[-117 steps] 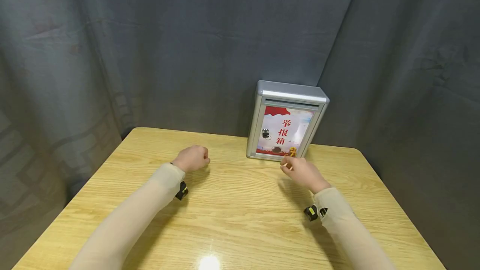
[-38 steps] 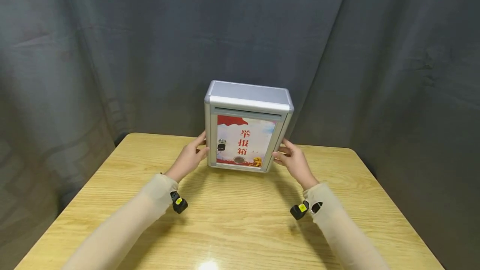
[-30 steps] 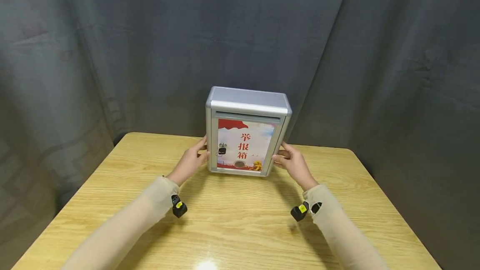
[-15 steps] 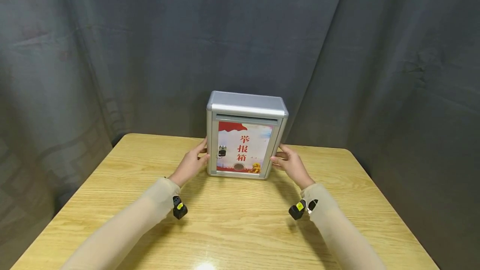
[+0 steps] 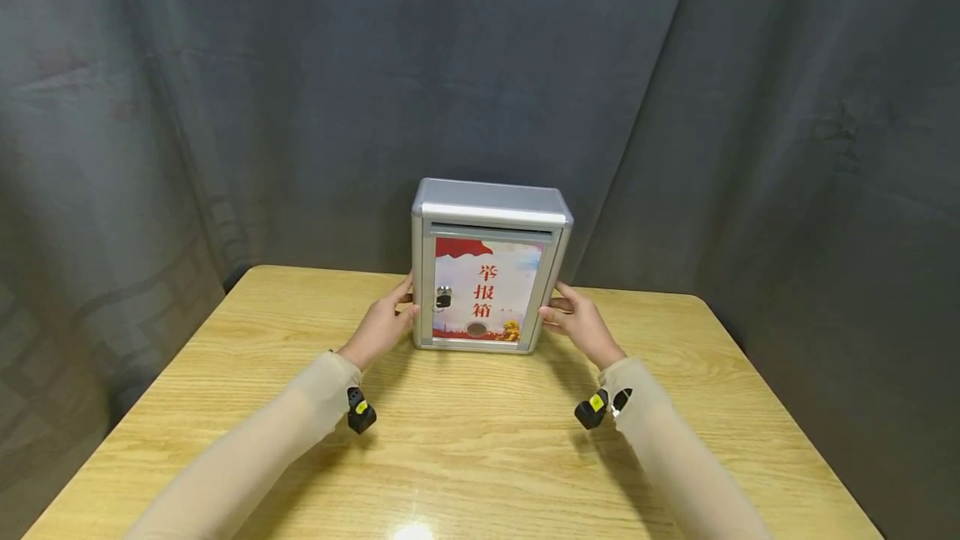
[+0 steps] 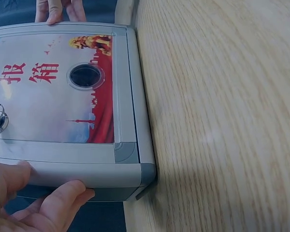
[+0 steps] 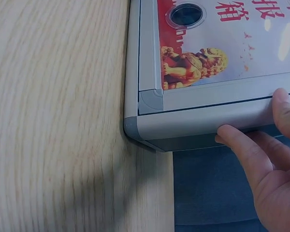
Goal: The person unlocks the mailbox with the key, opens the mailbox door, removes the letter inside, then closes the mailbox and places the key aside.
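A silver-framed suggestion box (image 5: 487,273) stands upright near the back of the table, its front panel facing me. Red characters mark the panel. A slot runs along the top, and a small lock with a ring and keys (image 5: 444,297) sits at the panel's left. My left hand (image 5: 380,327) holds the box's left side low down, thumb at the front edge. On the opposite side my right hand (image 5: 583,325) grips it likewise, as the right wrist view shows with the thumb (image 7: 283,112) and fingers (image 7: 246,152) against the frame. Some fingertips are hidden behind the box.
The wood-grain table (image 5: 465,440) reaches back to a dark grey curtain (image 5: 450,65), close behind the box. More curtain hangs along the left and right sides. Small black cameras (image 5: 362,412) are strapped to both wrists.
Earlier the box stood further right, with neither hand holding it. Both hands have since taken its sides, and it has shifted left. Over the last half second it has barely moved.
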`<state>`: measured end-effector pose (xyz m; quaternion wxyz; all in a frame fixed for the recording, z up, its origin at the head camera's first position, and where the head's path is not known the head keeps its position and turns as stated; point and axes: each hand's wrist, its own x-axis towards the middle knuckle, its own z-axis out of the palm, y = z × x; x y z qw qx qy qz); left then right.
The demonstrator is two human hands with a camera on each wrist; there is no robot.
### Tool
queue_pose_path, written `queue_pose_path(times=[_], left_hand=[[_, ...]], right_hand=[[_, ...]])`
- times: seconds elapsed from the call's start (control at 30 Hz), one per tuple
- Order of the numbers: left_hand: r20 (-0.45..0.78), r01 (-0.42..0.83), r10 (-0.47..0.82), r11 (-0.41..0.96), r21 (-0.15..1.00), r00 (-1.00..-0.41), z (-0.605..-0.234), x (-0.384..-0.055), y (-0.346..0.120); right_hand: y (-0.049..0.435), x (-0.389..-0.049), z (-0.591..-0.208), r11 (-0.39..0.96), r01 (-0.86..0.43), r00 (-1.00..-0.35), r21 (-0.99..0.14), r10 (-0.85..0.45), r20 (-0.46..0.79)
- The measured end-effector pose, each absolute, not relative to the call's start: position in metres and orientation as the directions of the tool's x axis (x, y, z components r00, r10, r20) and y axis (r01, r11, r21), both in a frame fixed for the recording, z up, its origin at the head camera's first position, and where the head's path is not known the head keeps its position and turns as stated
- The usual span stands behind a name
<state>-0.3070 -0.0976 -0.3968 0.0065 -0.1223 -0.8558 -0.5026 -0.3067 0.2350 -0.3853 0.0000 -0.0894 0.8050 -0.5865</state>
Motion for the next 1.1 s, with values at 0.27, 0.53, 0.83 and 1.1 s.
queue_pose_path(times=[0.27, 0.53, 0.83, 1.1], left_hand=[[0.135, 0.222, 0.214, 0.467, 0.856, -0.968, -0.396, -0.309, -0.096], [0.138, 0.23, 0.222, 0.47, 0.852, -0.965, -0.399, -0.313, -0.096], [0.145, 0.229, 0.194, 0.537, 0.812, -0.97, -0.4, -0.308, -0.102], [0.118, 0.221, 0.237, 0.478, 0.85, -0.964, -0.413, -0.314, -0.111]], right_hand=[[0.237, -0.309, -0.384, 0.286, -0.119, -0.986, -0.951, -0.145, 0.08], [0.24, -0.307, -0.385, 0.283, -0.104, -0.984, -0.954, -0.166, 0.058], [0.244, -0.305, -0.385, 0.369, -0.094, -0.982, -0.925, -0.188, 0.024], [0.248, -0.302, -0.389, 0.417, -0.094, -0.983, -0.904, -0.185, 0.017]])
